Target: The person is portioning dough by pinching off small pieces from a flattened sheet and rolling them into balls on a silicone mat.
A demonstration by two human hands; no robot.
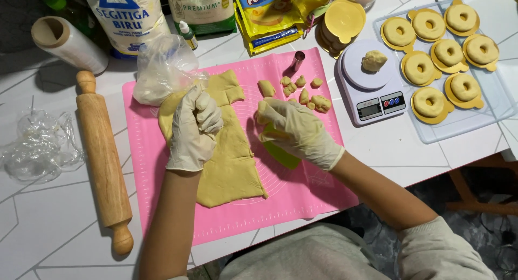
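A flat sheet of yellow dough [232, 166] lies on a pink silicone mat [302, 193]. My left hand [194, 129], in a white glove, is closed on the upper part of the dough sheet. My right hand [294, 131], also gloved, holds a small piece of dough together with a green scraper [283, 153] just right of the sheet. Several small cut dough pieces [305, 91] lie on the mat beyond my right hand. A small metal ring cutter [298, 60] stands near them.
A wooden rolling pin [103, 161] lies left of the mat. A kitchen scale [369, 86] carries a dough lump [373, 60]. A clear tray [485, 113] holds several dough rings on gold cards. Flour bags, a plastic bag [162, 69] and a film roll [67, 42] stand behind.
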